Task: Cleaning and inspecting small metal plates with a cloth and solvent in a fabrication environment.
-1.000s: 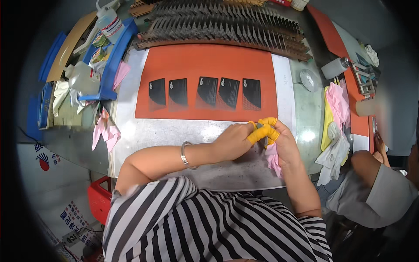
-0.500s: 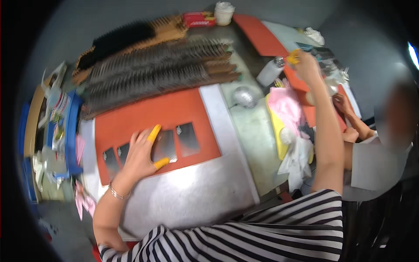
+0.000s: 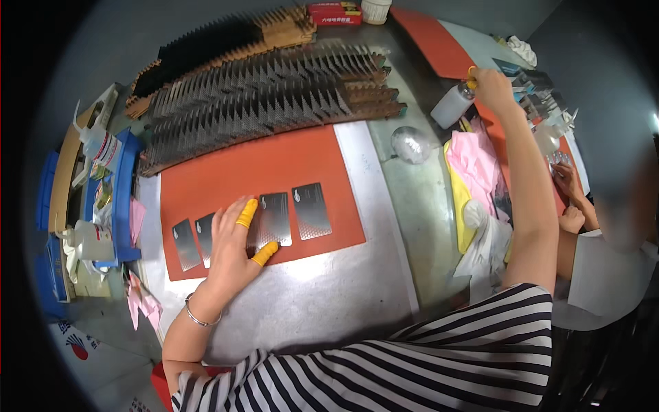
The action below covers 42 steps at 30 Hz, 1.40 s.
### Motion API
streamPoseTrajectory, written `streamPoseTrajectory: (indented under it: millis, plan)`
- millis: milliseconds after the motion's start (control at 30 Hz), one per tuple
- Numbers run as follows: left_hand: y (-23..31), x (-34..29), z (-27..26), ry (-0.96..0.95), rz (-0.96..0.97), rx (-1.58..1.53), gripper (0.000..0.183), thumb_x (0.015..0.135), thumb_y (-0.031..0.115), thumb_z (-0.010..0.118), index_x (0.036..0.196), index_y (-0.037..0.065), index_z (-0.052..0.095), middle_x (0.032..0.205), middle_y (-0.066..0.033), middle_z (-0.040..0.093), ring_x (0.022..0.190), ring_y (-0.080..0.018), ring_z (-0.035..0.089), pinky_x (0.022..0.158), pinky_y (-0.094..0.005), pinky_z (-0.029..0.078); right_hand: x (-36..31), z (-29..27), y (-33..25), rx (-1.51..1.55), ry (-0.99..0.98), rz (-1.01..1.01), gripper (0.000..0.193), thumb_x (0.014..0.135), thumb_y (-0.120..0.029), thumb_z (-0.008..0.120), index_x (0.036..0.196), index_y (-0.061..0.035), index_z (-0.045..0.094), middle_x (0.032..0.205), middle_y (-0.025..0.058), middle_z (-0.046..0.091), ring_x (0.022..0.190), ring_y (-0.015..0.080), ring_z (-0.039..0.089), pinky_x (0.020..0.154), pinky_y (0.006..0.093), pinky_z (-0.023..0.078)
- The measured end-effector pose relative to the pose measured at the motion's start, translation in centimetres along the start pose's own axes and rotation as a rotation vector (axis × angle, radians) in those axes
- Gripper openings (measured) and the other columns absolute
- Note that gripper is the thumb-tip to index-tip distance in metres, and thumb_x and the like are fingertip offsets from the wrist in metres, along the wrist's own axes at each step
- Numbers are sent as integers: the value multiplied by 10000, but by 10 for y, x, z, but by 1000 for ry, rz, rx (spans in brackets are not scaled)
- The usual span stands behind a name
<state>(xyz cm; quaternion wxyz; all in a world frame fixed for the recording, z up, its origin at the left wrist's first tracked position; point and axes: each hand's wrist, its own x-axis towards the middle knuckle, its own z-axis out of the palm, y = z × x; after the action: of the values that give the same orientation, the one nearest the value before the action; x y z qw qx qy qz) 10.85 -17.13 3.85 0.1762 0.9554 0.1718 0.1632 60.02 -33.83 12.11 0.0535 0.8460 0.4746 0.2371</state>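
Four fingers and thumb spread apart, my left hand [image 3: 237,240] lies open on the orange mat [image 3: 274,154], yellow finger cots on its index finger and thumb. It partly covers the middle of a row of dark metallic cards [image 3: 312,209]; the thumb tip is at the lower edge of one. Farther right, my right hand [image 3: 493,90] has curled fingers at the top of a translucent white bottle [image 3: 453,105]. A yellow cot shows on a finger there. Whether something small sits in those fingers is hidden.
Spiky racks of dark plates [image 3: 254,106] stand behind the mat. A silvery round object [image 3: 410,144], a pink cloth [image 3: 473,161] and a white glove [image 3: 480,237] lie right. Left are a blue tray [image 3: 127,199] and squeeze bottle [image 3: 99,144]. A co-worker's hands [image 3: 570,199] are far right.
My right hand has come onto the bottle's top, which showed uncovered beside it before. My left hand stays on the cards. The whole view has shifted slightly.
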Motion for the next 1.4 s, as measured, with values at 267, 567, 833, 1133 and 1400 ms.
streamPoseTrajectory:
  millis: [267,567,833,1133,1400]
  plan:
    - [-27,-81,-20,257,-254,-38,498,721,59,662,1180,8,478,1210,-149,474,1120,-293,439,934,-364,357,-67,-32,-78,177,-39,231,196,709,-94,560,894,-110,625,754,169,621,727,341,611,652,426,486]
    - [-14,-98,-8,260,-279,-108,484,731,48,654,1181,17,480,1182,-135,487,1093,-284,451,938,-350,344,-107,55,-104,540,-131,291,224,723,-84,532,939,-75,588,803,207,611,783,379,586,678,471,448]
    - [-26,-118,-13,328,-361,0,447,746,58,643,1166,16,498,1165,-146,494,1070,-294,467,918,-351,361,-101,56,-115,506,-130,197,177,737,-115,537,902,-73,583,799,185,617,766,365,587,668,455,454]
    - [-99,-156,-37,475,-465,247,390,831,109,560,1203,26,478,1196,-136,482,1103,-244,449,952,-343,312,-120,-13,-129,924,-243,247,151,790,-161,586,887,-45,588,724,83,605,656,208,580,562,325,442]
    - [-126,-130,-33,555,-823,-495,349,902,142,461,1194,-51,463,1146,-121,539,1062,-175,497,913,-247,355,-171,-29,-245,2054,-470,486,116,834,-71,573,927,-2,566,726,16,542,539,84,492,472,213,401]
